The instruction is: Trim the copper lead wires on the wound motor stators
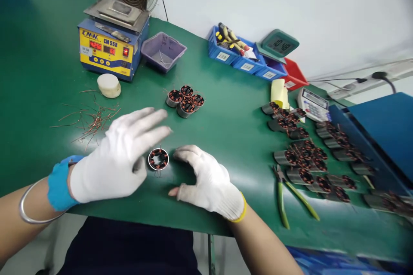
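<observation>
A small round wire ring [158, 159] stands on the green table [232, 137], right between two hands in white gloves. The left hand [116, 161] is wide open with its fingers spread, just beside the ring, and holds nothing. The right hand [208, 182] lies on the table with loose fingers, near the ring but not touching it. Far back sits a blue and yellow box [108, 47] that says "CMW" and "CM 558"; its red numbers are too blurry to read
</observation>
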Motion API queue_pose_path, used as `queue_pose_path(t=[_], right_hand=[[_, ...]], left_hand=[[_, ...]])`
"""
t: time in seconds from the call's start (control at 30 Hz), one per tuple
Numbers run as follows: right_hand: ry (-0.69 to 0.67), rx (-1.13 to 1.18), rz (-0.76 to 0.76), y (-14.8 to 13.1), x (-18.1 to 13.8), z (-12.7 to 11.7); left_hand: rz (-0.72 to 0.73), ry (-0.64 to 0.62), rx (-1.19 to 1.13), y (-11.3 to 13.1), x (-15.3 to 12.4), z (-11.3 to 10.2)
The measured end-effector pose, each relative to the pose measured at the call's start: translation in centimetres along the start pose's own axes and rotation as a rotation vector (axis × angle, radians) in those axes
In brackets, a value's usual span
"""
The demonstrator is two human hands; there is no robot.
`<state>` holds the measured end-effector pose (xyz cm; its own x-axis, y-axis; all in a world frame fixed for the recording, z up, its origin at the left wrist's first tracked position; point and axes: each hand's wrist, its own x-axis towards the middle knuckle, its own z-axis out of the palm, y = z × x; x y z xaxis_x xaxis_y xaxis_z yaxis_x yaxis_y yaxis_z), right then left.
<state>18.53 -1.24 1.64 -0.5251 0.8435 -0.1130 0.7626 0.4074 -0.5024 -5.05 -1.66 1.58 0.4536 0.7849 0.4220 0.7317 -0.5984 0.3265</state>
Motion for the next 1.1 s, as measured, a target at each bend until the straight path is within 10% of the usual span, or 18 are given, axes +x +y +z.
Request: queue_pose_path(t=[0.17,0.6,0.8,1.1], right_hand=[[0.059,-0.116,0.082,-2.5,0.1,2.1],[-0.213,0.029,0.298,1.1,0.7,-2.3],[0.228,0.035,-0.089,0.6,0.0,-0.9],[0.071,0.323,-0.265,-0.4,0.8,1.9]], left_hand=[[0.186,-0.303,0.046,0.1,0.1,1.5],[0.102,-0.249,0.237,0.4,0.1,2.3],[0.184,-0.057,0.153,1.9,-0.6,-0.1],[-0.068,-0.391,-0.058,2.7,-0.5,1.5]])
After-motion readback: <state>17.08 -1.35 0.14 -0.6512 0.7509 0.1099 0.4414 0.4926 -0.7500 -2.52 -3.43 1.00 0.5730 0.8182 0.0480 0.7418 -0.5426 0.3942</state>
